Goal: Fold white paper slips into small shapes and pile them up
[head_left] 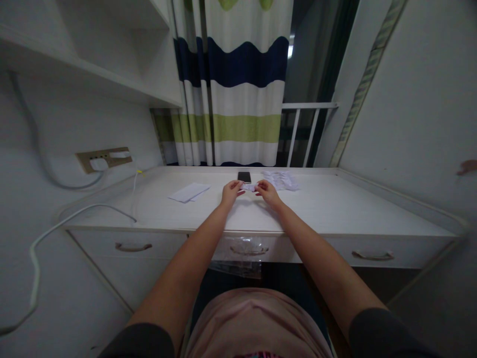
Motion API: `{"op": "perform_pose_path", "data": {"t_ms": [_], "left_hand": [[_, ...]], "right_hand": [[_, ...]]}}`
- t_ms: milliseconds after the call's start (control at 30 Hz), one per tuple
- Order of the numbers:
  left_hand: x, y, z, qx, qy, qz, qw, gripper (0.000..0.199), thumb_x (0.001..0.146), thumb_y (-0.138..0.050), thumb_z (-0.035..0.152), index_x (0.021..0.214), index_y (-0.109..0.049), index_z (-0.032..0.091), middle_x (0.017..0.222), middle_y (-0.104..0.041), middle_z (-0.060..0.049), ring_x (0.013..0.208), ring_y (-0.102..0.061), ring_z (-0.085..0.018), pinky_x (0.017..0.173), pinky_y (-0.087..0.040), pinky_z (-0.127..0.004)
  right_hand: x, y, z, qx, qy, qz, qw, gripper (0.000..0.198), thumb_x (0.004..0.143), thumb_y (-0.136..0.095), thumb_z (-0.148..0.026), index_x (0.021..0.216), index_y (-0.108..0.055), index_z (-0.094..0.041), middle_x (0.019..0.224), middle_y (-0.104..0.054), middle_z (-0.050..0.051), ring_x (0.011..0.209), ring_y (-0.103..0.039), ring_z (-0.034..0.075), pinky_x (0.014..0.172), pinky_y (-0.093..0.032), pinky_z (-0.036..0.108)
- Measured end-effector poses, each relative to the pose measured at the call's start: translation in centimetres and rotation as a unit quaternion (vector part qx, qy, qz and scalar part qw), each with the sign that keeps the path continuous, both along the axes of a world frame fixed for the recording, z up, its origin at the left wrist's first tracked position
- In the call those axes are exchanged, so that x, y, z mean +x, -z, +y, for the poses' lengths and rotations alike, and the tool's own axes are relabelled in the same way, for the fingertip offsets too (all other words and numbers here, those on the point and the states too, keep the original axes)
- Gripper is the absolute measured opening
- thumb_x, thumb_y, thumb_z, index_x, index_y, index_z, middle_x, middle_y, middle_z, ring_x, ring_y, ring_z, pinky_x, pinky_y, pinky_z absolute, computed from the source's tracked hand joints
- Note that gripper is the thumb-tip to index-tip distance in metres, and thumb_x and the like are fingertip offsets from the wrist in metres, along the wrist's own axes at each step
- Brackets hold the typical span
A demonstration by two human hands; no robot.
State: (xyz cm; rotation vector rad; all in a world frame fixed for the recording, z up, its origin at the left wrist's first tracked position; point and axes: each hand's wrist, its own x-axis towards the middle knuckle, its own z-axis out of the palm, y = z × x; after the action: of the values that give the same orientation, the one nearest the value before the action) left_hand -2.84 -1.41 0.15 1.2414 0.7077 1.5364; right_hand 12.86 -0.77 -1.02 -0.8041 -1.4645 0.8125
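Pinches pale, paper-like strip (249, 188) at 2 ends with left hand (231, 191) and right hand (268, 192); looks light, flimsy; best held there, gently.

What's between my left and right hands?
A small pale strip, likely paper, spans from your left hand to your right hand in the head view.

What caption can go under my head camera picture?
Left hand and right hand hold a small pale strip between them over a white desk.
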Motion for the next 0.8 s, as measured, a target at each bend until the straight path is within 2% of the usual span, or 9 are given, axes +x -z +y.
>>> {"op": "perform_pose_path", "data": {"t_ms": [233,533,800], "left_hand": [[-0.1,-0.05,0.1,-0.02,0.001,-0.037,0.999,0.02,0.068,-0.066,0.03,0.078,-0.059,0.014,0.074,-0.061,-0.002,0.062,-0.059,-0.009,0.072,-0.052,-0.03],[-0.21,-0.19,0.09,-0.058,0.029,-0.07,0.995,0.018,0.071,-0.065,0.028,0.08,-0.056,0.016,0.072,-0.062,-0.001,0.062,-0.061,-0.009,0.074,-0.051,-0.03],[-0.33,-0.23,0.04,-0.067,0.061,-0.095,0.991,0.015,0.071,-0.064,0.025,0.079,-0.055,0.016,0.071,-0.061,0.0,0.065,-0.061,-0.009,0.081,-0.049,-0.031]], "right_hand": [[0.07,0.18,0.28,-0.022,-0.011,0.029,0.999,0.031,0.062,-0.065,-0.04,0.074,-0.044,-0.021,0.067,-0.059,-0.003,0.065,-0.062,0.013,0.057,-0.048,0.026],[-0.01,0.13,0.2,-0.035,-0.026,0.086,0.995,0.034,0.061,-0.069,-0.04,0.076,-0.045,-0.021,0.068,-0.062,-0.003,0.065,-0.064,0.013,0.063,-0.05,0.028],[-0.15,0.22,0.26,-0.038,-0.023,0.095,0.994,0.035,0.062,-0.069,-0.043,0.075,-0.045,-0.02,0.066,-0.062,-0.002,0.064,-0.064,0.013,0.067,-0.051,0.029]]}}
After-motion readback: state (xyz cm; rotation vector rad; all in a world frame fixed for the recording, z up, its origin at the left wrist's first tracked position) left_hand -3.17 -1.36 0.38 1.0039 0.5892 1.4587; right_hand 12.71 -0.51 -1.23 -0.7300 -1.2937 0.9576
